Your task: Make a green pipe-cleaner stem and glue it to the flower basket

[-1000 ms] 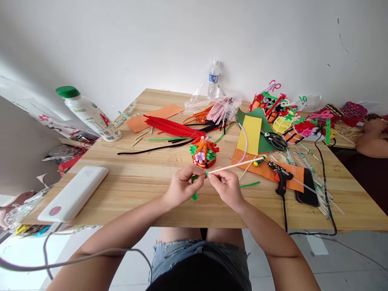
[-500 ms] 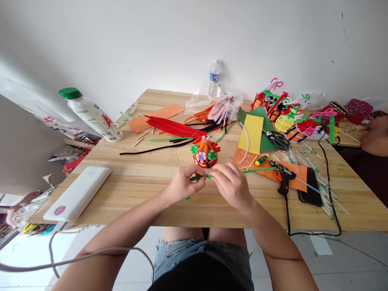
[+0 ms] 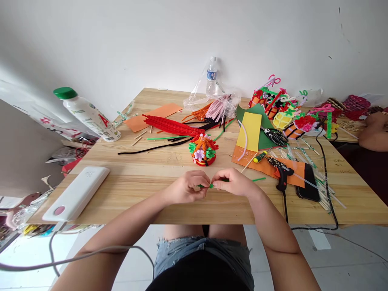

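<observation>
Beyond the left hand [image 3: 188,188], a bottle [image 3: 89,116] with red "A"

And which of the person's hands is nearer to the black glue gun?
Right. The right hand is to the left of the black glue gun, not touching it; the left hand is farther left, beyond the right hand.

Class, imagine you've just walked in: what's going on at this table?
A person is working a small green fuzzy piece, pinched between the fingertips of the left hand and right hand. Just beyond the hands stands a colorful flowered ornament, untouched. A black glue gun lies to the right, and a bundle of red fuzzy stems lies behind.
</observation>
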Motion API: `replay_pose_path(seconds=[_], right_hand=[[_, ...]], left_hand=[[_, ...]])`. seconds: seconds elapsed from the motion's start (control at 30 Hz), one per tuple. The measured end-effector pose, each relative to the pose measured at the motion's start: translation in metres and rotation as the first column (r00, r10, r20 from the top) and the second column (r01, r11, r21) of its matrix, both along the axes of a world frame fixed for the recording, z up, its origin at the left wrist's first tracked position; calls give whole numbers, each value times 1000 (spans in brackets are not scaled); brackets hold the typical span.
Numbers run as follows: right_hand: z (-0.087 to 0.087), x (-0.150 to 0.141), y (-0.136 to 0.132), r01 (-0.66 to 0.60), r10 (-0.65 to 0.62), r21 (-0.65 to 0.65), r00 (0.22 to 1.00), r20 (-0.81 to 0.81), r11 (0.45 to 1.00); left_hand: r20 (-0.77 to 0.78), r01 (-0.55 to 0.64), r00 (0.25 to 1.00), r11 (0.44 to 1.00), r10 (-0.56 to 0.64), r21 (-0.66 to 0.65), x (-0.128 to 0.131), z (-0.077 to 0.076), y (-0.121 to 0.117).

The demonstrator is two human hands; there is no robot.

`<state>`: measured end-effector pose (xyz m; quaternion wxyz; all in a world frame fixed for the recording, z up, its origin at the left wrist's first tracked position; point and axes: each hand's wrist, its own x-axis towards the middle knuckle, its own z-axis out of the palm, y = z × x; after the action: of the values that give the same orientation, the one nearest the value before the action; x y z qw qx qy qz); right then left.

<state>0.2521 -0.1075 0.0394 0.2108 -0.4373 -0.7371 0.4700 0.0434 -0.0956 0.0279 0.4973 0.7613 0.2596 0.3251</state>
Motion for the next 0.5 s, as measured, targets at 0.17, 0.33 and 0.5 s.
replay_pose_path(seconds=[0.17, 0.33, 0.5], right_hand=[[-4, -6, -1, 112, -91, 316, 993, -79, 942], [-2, -13, -4, 80, -76, 615, 997, -33, 784], [1, -17, -10, -11, -137, 738, 980, 141, 674]], left_hand=[[26, -72, 997, 997, 72, 15, 0, -2, 4], [58, -137, 988, 988, 141, -76, 1, -6, 4], [100, -236, 964, 964, 248, -119, 1, -5, 3]])
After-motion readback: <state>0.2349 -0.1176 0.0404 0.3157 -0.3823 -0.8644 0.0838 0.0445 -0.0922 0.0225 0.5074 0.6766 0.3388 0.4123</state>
